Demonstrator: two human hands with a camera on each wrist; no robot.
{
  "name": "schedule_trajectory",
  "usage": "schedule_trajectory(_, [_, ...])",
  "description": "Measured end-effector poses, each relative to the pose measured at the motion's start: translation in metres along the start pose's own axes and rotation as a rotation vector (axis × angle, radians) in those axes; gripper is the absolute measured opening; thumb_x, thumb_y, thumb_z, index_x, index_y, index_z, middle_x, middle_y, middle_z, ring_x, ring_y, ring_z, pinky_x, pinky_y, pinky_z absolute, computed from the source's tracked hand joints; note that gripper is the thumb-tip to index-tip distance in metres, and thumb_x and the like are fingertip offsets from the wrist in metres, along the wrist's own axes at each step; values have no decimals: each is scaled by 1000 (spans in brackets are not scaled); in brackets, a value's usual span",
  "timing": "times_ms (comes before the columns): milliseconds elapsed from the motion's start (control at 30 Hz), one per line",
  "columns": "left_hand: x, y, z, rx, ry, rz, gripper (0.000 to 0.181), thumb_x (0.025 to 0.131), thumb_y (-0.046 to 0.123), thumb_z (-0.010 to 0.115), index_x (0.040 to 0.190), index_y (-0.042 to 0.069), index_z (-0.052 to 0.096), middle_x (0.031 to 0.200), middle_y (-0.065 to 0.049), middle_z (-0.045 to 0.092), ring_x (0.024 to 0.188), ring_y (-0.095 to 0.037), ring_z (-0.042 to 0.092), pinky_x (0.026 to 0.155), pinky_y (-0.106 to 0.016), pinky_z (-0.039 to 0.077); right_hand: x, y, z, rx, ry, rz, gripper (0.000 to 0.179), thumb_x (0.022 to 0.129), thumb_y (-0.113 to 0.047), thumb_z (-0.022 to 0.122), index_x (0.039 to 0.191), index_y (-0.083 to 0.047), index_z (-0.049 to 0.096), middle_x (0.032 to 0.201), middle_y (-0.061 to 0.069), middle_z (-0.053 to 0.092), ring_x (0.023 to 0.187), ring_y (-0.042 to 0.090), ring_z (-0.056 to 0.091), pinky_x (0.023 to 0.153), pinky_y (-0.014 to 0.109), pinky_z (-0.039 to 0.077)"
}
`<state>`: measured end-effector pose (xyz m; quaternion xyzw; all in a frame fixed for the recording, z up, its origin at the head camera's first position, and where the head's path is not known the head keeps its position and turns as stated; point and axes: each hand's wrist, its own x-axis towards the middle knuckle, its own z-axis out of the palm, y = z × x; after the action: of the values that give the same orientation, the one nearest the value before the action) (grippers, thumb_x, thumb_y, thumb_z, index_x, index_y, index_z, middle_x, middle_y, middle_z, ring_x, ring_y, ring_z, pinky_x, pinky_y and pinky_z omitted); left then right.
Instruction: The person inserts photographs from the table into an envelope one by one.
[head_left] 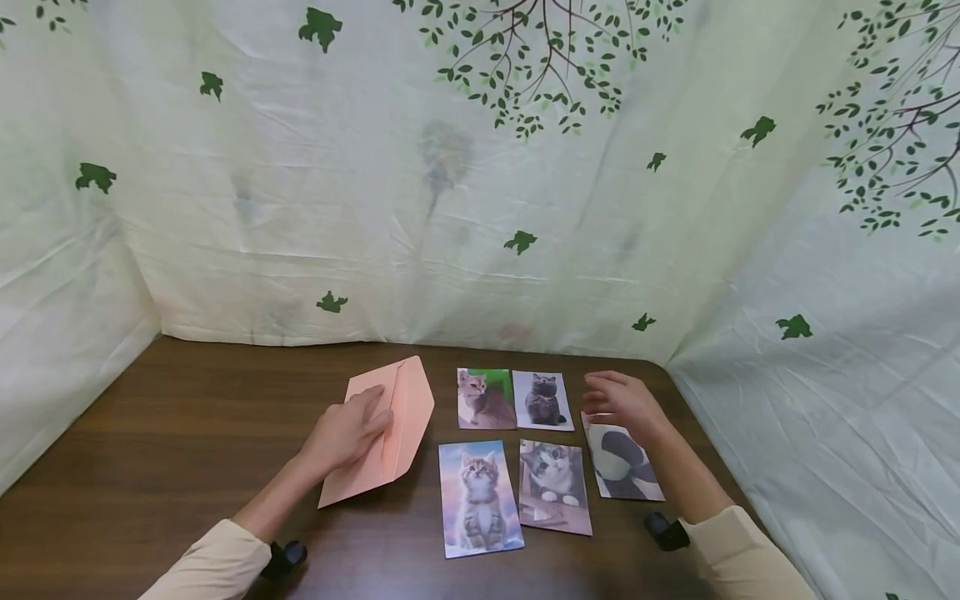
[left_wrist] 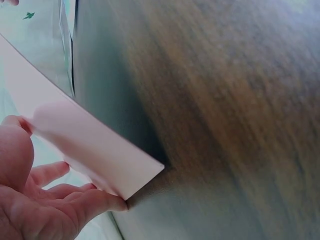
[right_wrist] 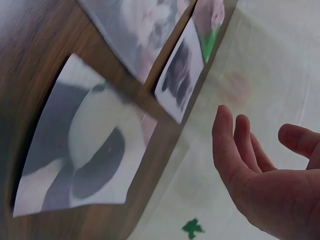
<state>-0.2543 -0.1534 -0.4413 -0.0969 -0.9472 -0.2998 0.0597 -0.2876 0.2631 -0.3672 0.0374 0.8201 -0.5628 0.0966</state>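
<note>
Pink envelope (head_left: 403,421) in left hand (head_left: 348,433), photos (head_left: 480,504) outside

A pale curtain (head_left: 360,183) with leafy branches (head_left: 550,52) hangs behind a brown wooden table (head_left: 202,417).

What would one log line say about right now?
left hand: holds pink envelope | right hand: empty, near gray-and-white picture | four cat pictures: lying on brown table
</note>
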Motion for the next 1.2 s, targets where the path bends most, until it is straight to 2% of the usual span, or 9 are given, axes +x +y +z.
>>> schedule_trajectory(100, [0,0,-1,-3,-4,-13,55,99,25,55,144,-5,50,136,-31,59,116,-54,60,95,-60,48,-1,3,-9,-4,17,14,51,106,-26,50,143,9,46,125,30,64,90,19,72,89,43,59])
schedule_trajectory(233, [0,0,-1,-8,-7,-21,55,98,25,55,144,-4,51,135,-31,60,116,-54,61,95,-60,48,-2,11,-22,-37,29,31,55,107,-29,48,146,9,42,133,32,59,98,24,70,91,41,58])
schedule_trajectory(367, [0,0,0,-15,-1,-23,55,97,25,56,144,-3,51,133,-31,62,114,-52,63,94,-59,49,-3,19,-35,-58,21,46,59,108,-30,44,149,11,35,139,35,53,104,27,68,97,45,55])
schedule_trajectory(433, [0,-1,0,-16,-2,-24,55,97,25,56,144,-3,51,133,-31,61,115,-52,62,94,-59,49,-3,23,-41,-57,14,54,61,108,-30,44,150,12,32,140,37,50,101,25,68,98,47,54])
schedule_trajectory(667, [0,0,0,-14,-5,-30,55,97,25,56,144,-3,51,134,-30,61,116,-53,61,95,-60,48,-4,39,-59,-64,9,109,63,109,-31,40,151,14,28,145,42,42,109,34,66,99,47,54])
schedule_trajectory(867, [-1,0,0,-20,-11,-35,56,98,27,57,145,-2,51,134,-30,62,116,-53,61,95,-60,48,-1,57,-73,-36,20,132,61,108,-26,39,149,18,27,135,40,50,91,19,68,88,41,59])
schedule_trajectory(1200, [-1,1,1,-18,-13,-42,56,98,27,57,145,-2,51,133,-30,62,116,-52,61,95,-59,48,-2,78,-88,-13,37,184,63,108,-26,41,150,17,25,121,29,60,89,19,67,84,38,59])
